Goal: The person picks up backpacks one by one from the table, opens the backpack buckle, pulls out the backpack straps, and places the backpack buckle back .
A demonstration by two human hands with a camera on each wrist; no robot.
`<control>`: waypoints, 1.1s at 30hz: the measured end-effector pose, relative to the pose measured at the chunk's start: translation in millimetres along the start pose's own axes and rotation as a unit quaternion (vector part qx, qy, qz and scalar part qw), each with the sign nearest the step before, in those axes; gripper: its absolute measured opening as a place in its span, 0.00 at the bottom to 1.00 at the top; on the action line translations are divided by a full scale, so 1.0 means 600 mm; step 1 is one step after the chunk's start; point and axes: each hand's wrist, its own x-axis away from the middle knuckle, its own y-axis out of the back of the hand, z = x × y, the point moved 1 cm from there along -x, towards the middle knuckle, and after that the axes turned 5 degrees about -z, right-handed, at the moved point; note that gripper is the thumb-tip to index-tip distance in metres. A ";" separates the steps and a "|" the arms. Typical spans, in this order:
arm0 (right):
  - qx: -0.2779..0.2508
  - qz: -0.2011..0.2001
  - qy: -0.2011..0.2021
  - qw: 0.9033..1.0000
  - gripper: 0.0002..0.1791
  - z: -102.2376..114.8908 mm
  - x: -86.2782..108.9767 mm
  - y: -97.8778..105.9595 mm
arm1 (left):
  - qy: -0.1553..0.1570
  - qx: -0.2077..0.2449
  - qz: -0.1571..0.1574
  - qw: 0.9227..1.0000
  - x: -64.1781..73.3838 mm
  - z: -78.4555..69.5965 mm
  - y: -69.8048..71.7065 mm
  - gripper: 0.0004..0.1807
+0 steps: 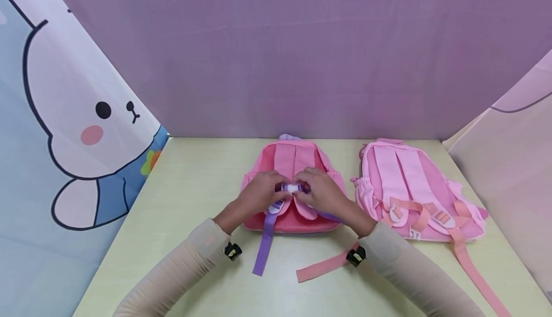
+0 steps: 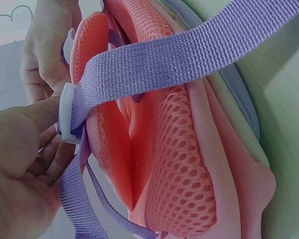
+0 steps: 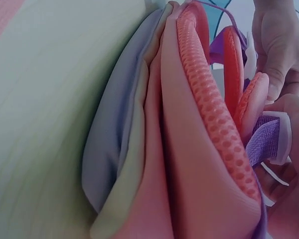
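A coral-pink backpack (image 1: 280,156) lies on the table, its padded shoulder straps facing up. Over those straps, a white buckle (image 1: 293,188) on purple webbing sits between both hands. My left hand (image 1: 262,191) pinches its left end, and my right hand (image 1: 321,192) pinches the right end. A purple strap (image 2: 154,64) runs from a white strap adjuster (image 2: 67,113) beside the left hand. In the right wrist view, another white adjuster (image 3: 285,137) with purple webbing is close to the right fingers. The fingers partly cover the buckle.
On the right lies a lighter pink backpack (image 1: 388,163) with peach straps and white buckles. One loose peach strap (image 1: 323,266) passes under the right forearm; another peach strap (image 1: 478,274) trails toward the front. A purple wall (image 1: 302,67) stands behind the table (image 1: 194,178).
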 end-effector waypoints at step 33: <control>-0.026 -0.003 -0.009 1.000 0.12 -0.009 -0.002 -0.008 | -0.010 -0.012 -0.006 1.000 0.000 0.006 -0.002 0.20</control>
